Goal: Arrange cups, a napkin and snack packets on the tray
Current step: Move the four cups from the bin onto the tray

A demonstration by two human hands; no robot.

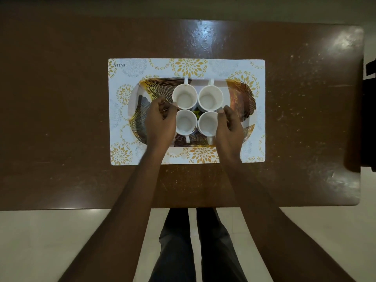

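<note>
Several white cups stand upright in two rows of two in the middle of a dark, gold-patterned tray [244,94]. The far pair [184,96] has its handles pointing away from me; the near pair [186,122] has its handles pointing toward me. My left hand [160,121] sits against the left side of the near-left cup, fingers loosely curled, thumb tip by the far-left cup's rim. My right hand [228,127] sits against the right side of the near-right cup [207,123], fingers loosely curled. Neither hand closes round a cup. No napkin or snack packets are in view.
The tray lies on a white placemat [142,66] with gold flower prints, on a brown table [61,98]. A dark object [369,119] stands past the table's right edge. My legs and a pale floor show below the table's near edge.
</note>
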